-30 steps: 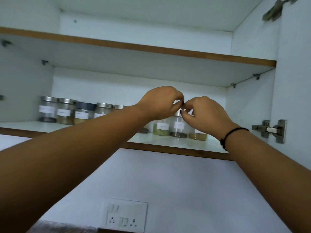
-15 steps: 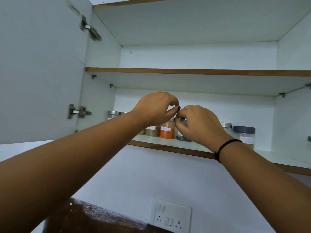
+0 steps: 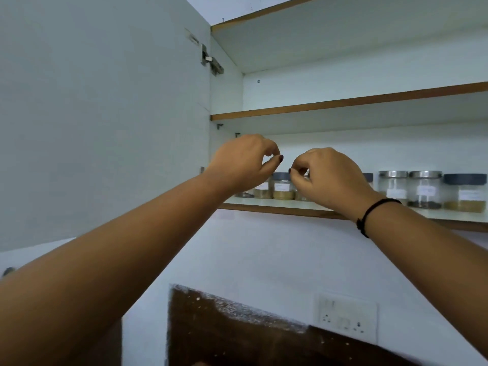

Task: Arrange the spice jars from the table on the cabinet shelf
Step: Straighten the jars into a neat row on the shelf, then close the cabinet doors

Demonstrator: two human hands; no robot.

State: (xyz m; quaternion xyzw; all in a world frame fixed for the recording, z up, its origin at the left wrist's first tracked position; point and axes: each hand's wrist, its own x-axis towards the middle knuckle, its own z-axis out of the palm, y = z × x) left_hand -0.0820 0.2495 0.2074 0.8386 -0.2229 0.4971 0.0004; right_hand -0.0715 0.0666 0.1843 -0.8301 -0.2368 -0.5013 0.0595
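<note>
A row of labelled glass spice jars stands on the lower cabinet shelf (image 3: 277, 209). A dark-lidded jar (image 3: 283, 190) with tan powder shows between my hands. To the right stand two steel-lidded jars (image 3: 393, 186) and another dark-lidded jar (image 3: 464, 192). My left hand (image 3: 245, 162) is raised before the shelf's left end, fingers curled, thumb near forefinger, holding nothing visible. My right hand (image 3: 330, 178), also curled, hangs in front of a partly hidden jar. I see nothing in its grip.
The open cabinet door (image 3: 105, 114) fills the left, with a hinge (image 3: 211, 60) at its top. An upper shelf (image 3: 343, 103) shows no jars. Below on the wall are a socket plate (image 3: 344, 317) and a dark brown panel (image 3: 237, 334).
The view has swung left along the shelf, bringing the open left door into view. My fingertips, touching each other before, have drawn apart.
</note>
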